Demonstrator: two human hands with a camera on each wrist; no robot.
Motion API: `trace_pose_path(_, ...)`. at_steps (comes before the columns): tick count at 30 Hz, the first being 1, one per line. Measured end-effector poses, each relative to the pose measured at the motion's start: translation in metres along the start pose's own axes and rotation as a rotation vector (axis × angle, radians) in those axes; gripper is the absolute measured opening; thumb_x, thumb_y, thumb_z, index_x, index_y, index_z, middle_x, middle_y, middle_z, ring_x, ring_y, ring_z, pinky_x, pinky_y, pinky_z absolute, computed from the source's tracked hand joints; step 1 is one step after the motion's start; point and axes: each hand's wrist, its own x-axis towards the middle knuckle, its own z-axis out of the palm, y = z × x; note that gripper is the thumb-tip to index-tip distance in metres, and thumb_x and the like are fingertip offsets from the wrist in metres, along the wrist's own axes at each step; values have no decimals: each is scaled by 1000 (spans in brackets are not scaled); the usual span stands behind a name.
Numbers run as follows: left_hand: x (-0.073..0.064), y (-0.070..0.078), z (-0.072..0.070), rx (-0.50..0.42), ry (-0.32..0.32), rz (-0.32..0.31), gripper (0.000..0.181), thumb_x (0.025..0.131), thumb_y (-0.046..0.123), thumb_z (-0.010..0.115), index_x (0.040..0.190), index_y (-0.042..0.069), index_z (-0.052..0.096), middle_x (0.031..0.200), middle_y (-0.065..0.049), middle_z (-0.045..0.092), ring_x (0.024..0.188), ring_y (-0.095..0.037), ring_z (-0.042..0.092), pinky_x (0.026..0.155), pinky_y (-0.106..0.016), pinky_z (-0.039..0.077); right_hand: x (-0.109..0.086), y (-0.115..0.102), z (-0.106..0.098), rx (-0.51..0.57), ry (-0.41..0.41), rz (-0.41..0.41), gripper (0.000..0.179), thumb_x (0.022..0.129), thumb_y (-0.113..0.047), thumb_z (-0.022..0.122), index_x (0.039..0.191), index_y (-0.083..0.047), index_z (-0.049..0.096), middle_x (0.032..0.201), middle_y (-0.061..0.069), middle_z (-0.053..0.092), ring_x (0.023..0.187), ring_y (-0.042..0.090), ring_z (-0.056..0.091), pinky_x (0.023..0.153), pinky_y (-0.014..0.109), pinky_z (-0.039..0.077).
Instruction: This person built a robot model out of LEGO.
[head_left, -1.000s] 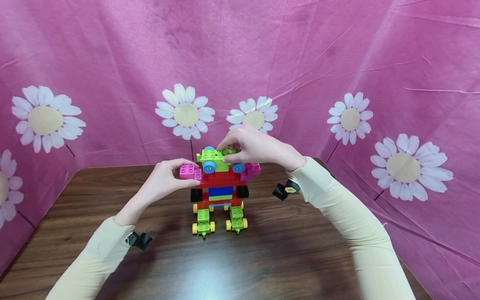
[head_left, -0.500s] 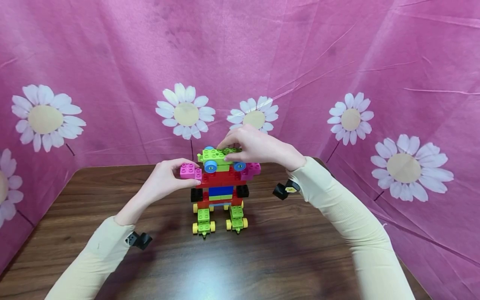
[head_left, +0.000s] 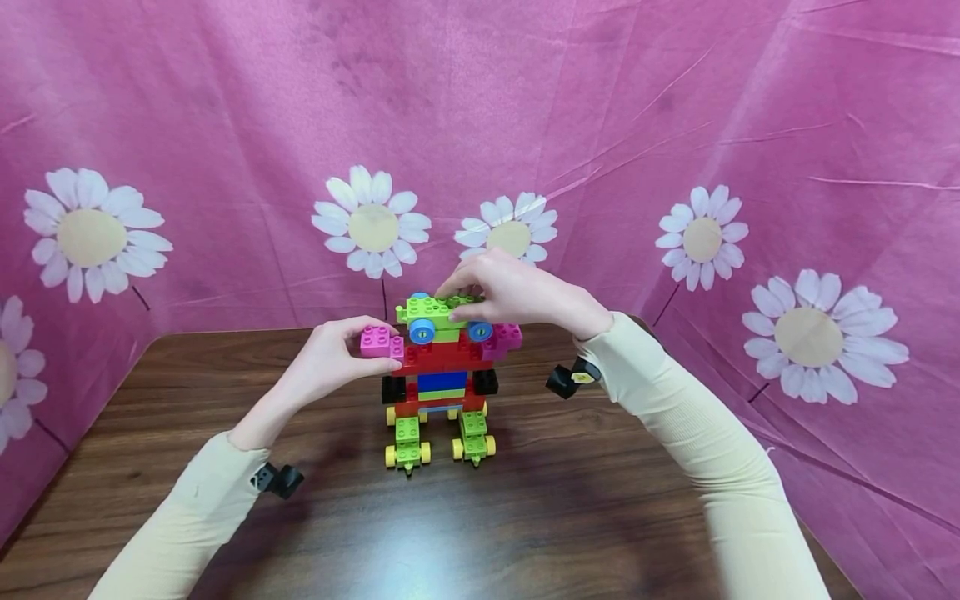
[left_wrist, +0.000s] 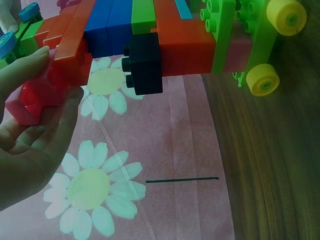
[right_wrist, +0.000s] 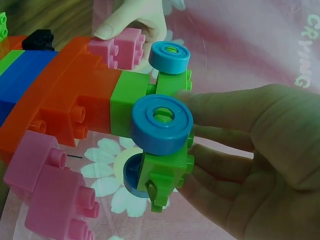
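Note:
A robot-like figure of toy building bricks stands upright on the table, with red bricks across its chest and a blue brick below them. My left hand grips the pink bricks that form one arm, thumb in front and fingers behind. At the top, my right hand pinches a lime-green wheeled base with blue wheels. In the right wrist view this base sits against a green brick on the red ones. The other pink arm sticks out untouched.
Two green wheeled bases with yellow wheels serve as feet on the brown wooden table. Black bricks jut from the figure's sides. A pink cloth with printed daisies hangs behind and around the table.
The green wheeled base has shifted very slightly to the right under my right hand. My left hand stays on the pink bricks, and the rest of the figure stands as before.

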Motion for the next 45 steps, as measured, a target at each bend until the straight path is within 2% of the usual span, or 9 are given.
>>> trace_pose_path(4,0,0,0,-1,5,5,42,80,25,84,116,10,68,99,-9,74,83,-17,66,72,-25,56,0,1,0,16,-3,1,32,88,-19,76,117,-8,73,110,7,76,91,19,65,82,31,56)
trace_pose_path(12,0,0,0,7,4,4,42,80,27,83,116,11,68,100,-9,74,84,-17,65,73,-25,56,0,9,0,113,-11,0,32,88,-18,76,117,-6,73,106,7,77,88,17,69,83,31,57)
trace_pose_path(20,0,0,1,17,13,1,43,79,26,84,116,11,69,100,-9,74,84,-17,66,72,-25,56,1,4,-1,66,-24,-4,32,89,-19,74,119,-7,73,111,8,76,89,17,66,83,31,56)
trace_pose_path(31,-1,1,1,-4,7,0,42,80,25,83,116,10,68,101,-9,74,84,-18,66,72,-25,57,1,6,0,110,-33,24,33,89,-20,74,119,-7,73,108,6,76,87,16,66,82,30,56)
trace_pose_path(38,-1,1,2,3,4,-8,43,80,26,83,117,10,68,101,-10,74,84,-19,66,73,-25,57,0,6,-1,85,-38,13,33,89,-21,74,119,-8,73,110,5,76,83,16,62,78,29,55)
trace_pose_path(45,-1,1,1,8,8,0,41,80,26,83,115,10,68,99,-9,74,82,-17,66,71,-24,56,1,4,1,69,-13,0,33,88,-21,76,118,-7,73,111,8,76,88,18,66,83,32,56)
